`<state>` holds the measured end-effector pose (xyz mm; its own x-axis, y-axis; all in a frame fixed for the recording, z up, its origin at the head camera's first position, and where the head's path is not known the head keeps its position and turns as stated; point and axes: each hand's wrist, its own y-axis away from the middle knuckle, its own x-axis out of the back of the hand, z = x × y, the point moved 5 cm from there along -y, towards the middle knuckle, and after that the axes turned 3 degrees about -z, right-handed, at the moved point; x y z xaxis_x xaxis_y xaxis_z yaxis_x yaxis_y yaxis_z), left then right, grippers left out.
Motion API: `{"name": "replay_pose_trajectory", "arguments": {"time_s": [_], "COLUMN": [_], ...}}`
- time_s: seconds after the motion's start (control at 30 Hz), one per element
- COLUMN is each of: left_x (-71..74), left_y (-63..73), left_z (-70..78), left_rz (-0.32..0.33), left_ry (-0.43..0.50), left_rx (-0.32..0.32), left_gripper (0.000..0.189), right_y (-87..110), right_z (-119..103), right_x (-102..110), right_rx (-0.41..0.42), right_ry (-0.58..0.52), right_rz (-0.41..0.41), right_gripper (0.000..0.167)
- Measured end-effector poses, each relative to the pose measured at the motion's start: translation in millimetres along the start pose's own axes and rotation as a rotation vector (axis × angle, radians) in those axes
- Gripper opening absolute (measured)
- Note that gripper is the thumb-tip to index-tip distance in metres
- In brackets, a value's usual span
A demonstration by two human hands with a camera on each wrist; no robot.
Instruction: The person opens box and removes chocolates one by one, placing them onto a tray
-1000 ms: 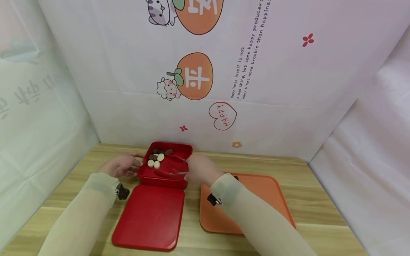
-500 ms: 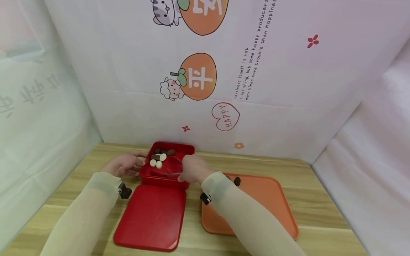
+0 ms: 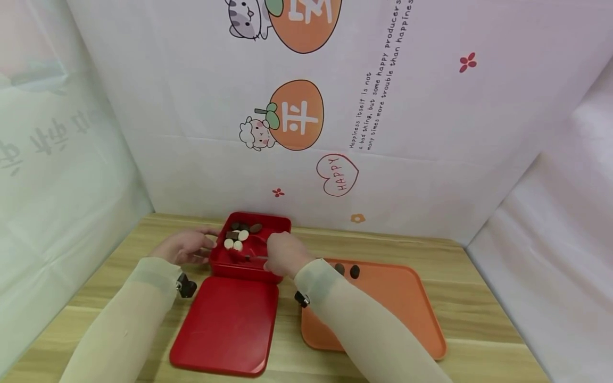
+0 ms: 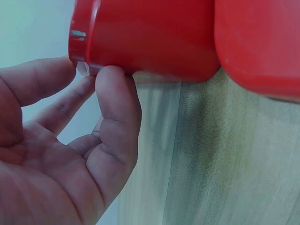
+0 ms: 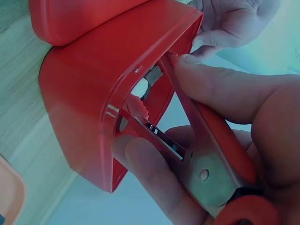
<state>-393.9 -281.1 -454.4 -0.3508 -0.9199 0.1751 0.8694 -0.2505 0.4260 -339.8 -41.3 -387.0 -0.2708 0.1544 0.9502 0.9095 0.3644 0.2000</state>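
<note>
My right hand [image 3: 286, 255] grips a pair of metal tongs with red tips [image 5: 201, 176], thumb on one arm and fingers on the other. Their tips reach down into a red box [image 3: 246, 272]. Inside it lie several round white pieces [image 3: 243, 235] and dark brown pieces [image 3: 256, 228], like candies. Whether the tongs hold a piece cannot be told. At the box's left side, my left hand [image 3: 184, 246] rests its fingertips against the rim and outer wall; the left wrist view shows a bent finger [image 4: 115, 103] touching the wall.
A flat red lid [image 3: 225, 325] lies in front of the box. To the right, an orange tray [image 3: 397, 298] bears dark brown pieces [image 3: 354, 271], partly covered by my right forearm. A printed white cloth [image 3: 407, 191] stands behind the wooden table [image 3: 471, 298].
My right hand has shifted left and the tongs have gone lower into the box, their arms now looking closer together. More of the tray's brown pieces shows. My left hand stays at the box.
</note>
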Motion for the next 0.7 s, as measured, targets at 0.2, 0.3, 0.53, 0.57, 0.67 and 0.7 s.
{"name": "replay_pose_trajectory", "arguments": {"time_s": [0.2, 0.3, 0.53, 0.57, 0.67, 0.7], "left_x": [0.0, -0.9, -3.3, -3.8, -4.4, -4.6], "left_y": [0.2, 0.5, 0.5, 0.8, 2.0, 2.4], "left_z": [0.0, 0.8, 3.0, 3.1, 1.6, 0.8], "left_rz": [0.006, 0.008, 0.005, 0.001, 0.004, 0.006], "left_ry": [0.001, -0.004, -0.001, -0.003, -0.006, -0.009], "left_rx": [-0.004, -0.001, 0.003, 0.001, 0.006, 0.009], "left_gripper": [0.055, 0.055, 0.056, 0.056, 0.055, 0.055], "right_y": [4.1, 4.0, 4.3, 5.1, 7.3, 7.6], "right_z": [-2.2, -2.2, 0.5, 0.8, 0.8, 0.6], "right_x": [1.2, -0.1, 0.2, 0.8, 2.2, 2.3], "right_rx": [0.005, -0.001, -0.007, -0.005, 0.003, 0.007], "right_ry": [-0.005, -0.013, -0.029, -0.022, -0.010, -0.009], "right_rz": [0.015, 0.016, 0.013, 0.018, 0.025, 0.023], "right_gripper": [0.017, 0.018, 0.014, 0.015, 0.020, 0.021]}}
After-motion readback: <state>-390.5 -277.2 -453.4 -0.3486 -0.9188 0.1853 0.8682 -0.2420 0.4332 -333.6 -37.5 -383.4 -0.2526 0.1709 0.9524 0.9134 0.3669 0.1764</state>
